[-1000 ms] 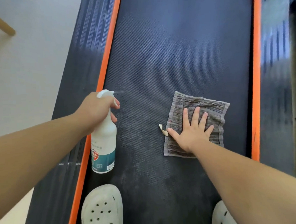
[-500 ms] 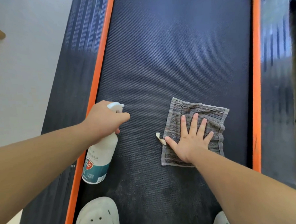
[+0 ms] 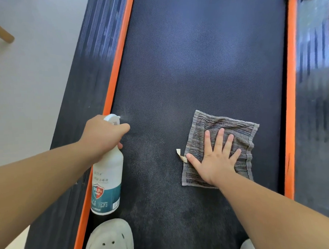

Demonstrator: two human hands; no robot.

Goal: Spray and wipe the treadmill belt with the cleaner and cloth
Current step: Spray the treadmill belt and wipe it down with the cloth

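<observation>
1. Grey striped cloth [image 3: 233, 129] lies flat on the right half of the treadmill belt [image 3: 195, 58]. It is near the right orange edge strip [image 3: 291, 82] but apart from it. A pale tag [image 3: 180, 155] juts from the cloth's left edge.
2. Right hand [image 3: 215, 159]: palm down on the cloth, fingers straight and spread, pressing rather than gripping. Relative to the cloth it sits as it did a second ago, so no wiping stroke has begun.
3. Left hand [image 3: 102, 135]: wrapped round the neck of the spray bottle [image 3: 107, 178], forefinger drawn tight over the trigger. A second ago the fingertips showed looser beneath the spray head.
4. Fine mist [image 3: 125, 118] leaves the nozzle, heading right across the belt. A faint puff also showed in both preceding views, which suggests repeated pumps.
5. The bottle is held by its neck at the belt's left margin, over the left orange strip [image 3: 118, 60]. Its base shows just above a white perforated shoe [image 3: 110, 238]. Its place against the shoe is roughly unchanged.
6. Pale speckled patch [image 3: 152, 162] on the belt between bottle and cloth is judged to be settled cleaner. The far belt looks evenly dark.
7. Reading: spraying is under way and wiping is not yet started. The wetted area lies just beside the cloth, so the next step likely calls for sliding the cloth leftward through it.
</observation>
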